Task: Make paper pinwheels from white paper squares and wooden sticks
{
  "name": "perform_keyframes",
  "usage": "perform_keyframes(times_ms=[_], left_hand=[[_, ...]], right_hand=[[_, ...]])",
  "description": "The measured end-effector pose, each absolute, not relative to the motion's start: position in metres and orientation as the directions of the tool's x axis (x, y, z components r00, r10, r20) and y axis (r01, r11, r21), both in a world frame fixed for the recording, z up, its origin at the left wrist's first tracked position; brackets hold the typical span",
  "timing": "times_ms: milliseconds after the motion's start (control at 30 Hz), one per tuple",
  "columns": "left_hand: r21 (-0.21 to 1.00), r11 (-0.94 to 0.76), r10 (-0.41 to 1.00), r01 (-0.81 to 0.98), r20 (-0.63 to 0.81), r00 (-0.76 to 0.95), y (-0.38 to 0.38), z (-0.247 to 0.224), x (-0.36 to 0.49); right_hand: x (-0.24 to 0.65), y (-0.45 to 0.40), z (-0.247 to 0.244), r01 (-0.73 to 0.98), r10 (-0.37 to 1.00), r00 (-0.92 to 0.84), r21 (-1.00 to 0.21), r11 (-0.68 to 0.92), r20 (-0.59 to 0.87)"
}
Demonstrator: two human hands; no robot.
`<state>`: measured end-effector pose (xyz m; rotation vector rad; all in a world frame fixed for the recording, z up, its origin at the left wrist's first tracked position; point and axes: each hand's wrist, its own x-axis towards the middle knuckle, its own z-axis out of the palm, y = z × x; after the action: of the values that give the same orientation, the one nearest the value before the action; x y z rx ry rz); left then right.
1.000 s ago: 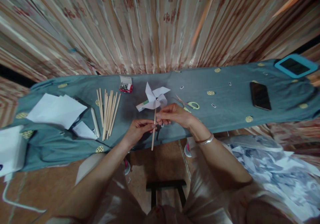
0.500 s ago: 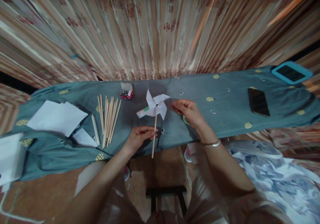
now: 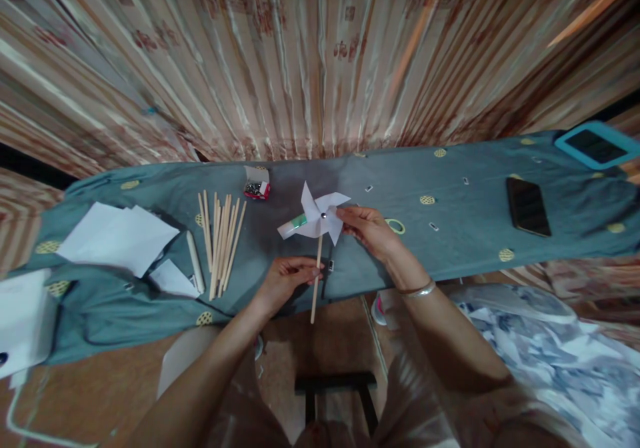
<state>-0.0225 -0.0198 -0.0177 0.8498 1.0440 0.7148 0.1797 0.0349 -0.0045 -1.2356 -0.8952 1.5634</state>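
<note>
A white paper pinwheel (image 3: 327,223) with a dark pin at its centre is fixed to a thin wooden stick (image 3: 315,301). My left hand (image 3: 287,281) pinches that stick below the paper blades. On the right side of the pinwheel, the fingertips of my right hand (image 3: 367,229) touch a blade near the centre, thumb and fingers pressed together. A green strip (image 3: 299,221) shows on the left blade. The stick's lower end sticks out past the table's front edge.
On the green-blue cloth (image 3: 280,235) lie wooden sticks (image 3: 220,245), white paper (image 3: 117,238), a white tube (image 3: 195,261) and an open red box of pins (image 3: 257,187). A tape ring (image 3: 395,226), a dark phone (image 3: 529,207) and a blue-framed device (image 3: 595,145) are to the right.
My right hand has come left onto a pinwheel blade, uncovering the tape ring. My left hand still pinches the stick. The view has shifted slightly.
</note>
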Motion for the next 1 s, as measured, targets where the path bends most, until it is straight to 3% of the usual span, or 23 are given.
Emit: perform_keyframes(times_ms=[1000], left_hand=[[0.871,0.479,0.845,-0.107,-0.424,0.326,-0.0186,-0.0214,-0.0206]], right_hand=[[0.1729,0.0313,-0.0068,-0.409,0.896,-0.114,-0.801,-0.436,-0.430]])
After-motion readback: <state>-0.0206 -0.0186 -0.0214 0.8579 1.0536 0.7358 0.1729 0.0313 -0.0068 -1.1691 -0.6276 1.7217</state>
